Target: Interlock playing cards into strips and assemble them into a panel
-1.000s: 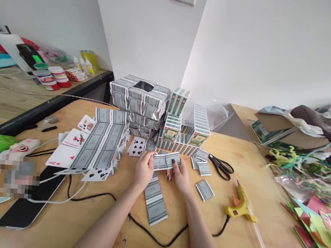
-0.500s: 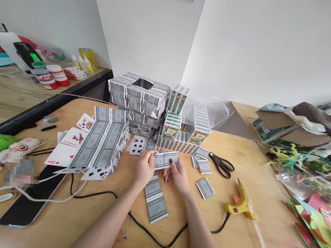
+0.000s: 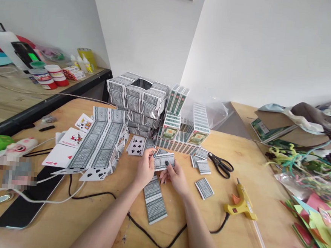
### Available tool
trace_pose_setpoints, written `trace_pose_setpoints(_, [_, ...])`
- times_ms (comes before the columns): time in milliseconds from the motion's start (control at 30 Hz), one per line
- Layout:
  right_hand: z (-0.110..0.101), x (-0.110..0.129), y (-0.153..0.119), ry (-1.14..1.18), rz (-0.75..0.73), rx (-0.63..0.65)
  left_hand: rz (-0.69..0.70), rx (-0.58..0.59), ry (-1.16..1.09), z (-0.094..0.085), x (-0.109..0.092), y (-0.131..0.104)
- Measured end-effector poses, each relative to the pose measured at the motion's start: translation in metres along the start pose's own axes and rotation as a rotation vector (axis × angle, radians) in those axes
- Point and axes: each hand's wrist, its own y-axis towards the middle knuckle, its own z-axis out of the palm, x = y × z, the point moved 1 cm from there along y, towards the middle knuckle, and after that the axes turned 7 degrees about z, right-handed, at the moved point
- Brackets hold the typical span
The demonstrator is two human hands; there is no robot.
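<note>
Playing-card strip [image 3: 160, 161], back side up, held above the desk [image 3: 101, 231].
Left fingers of the left hand [image 3: 146, 167] pinch one end; right hand [image 3: 178, 177] clamps the other, thumb over, fingers under, probably keeping it flat. Yellow glue gun [image 3: 243, 202] lies right, likely for reach.

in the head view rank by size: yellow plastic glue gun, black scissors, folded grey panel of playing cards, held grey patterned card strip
1. Folded grey panel of playing cards
2. Yellow plastic glue gun
3. Black scissors and grey patterned card strip: unsure, right hand partly covers the strip
</note>
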Motion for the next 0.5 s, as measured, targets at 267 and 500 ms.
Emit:
trace_pose_setpoints(267, [-0.005, 0.003, 0.001, 0.096, -0.072, -0.113, -0.174, 0.066, -0.295, -0.006, -0.006, 0.003])
trace_pose_setpoints(500, [-0.012, 0.004, 0.002, 0.064, -0.135, -0.168, -0.241, 0.343, -0.502, -0.005, -0.008, 0.002])
